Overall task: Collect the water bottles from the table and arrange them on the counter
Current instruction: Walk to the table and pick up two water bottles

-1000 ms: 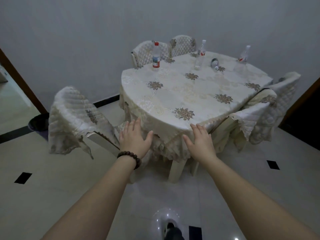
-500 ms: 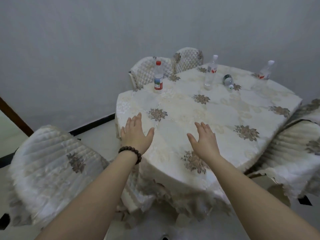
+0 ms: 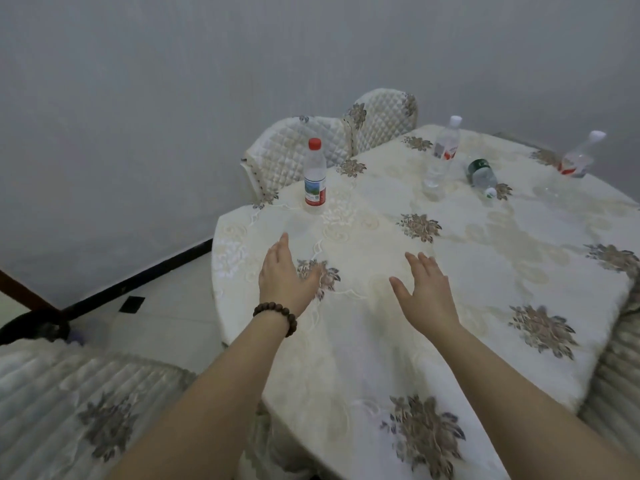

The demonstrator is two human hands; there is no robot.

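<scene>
Several water bottles are on a round table (image 3: 485,278) with a cream flowered cloth. A red-capped bottle (image 3: 315,178) stands upright at the far left edge. A clear white-capped bottle (image 3: 441,157) stands further right. A green-labelled bottle (image 3: 482,176) lies on its side beside it. Another white-capped bottle (image 3: 578,157) stands near the far right. My left hand (image 3: 285,275), with a bead bracelet at the wrist, hovers open over the cloth, a short way in front of the red-capped bottle. My right hand (image 3: 424,292) is open too, over the table's middle. Neither hand holds anything.
Two quilted chair backs (image 3: 329,143) stand behind the table against a grey wall. A covered chair (image 3: 69,403) is at the lower left, and another covered chair (image 3: 620,372) is at the right edge. A dark bin (image 3: 31,329) sits on the tiled floor at the left.
I have come closer to the table and both open hands now reach further over the cloth toward the bottles. The bottles have not moved.
</scene>
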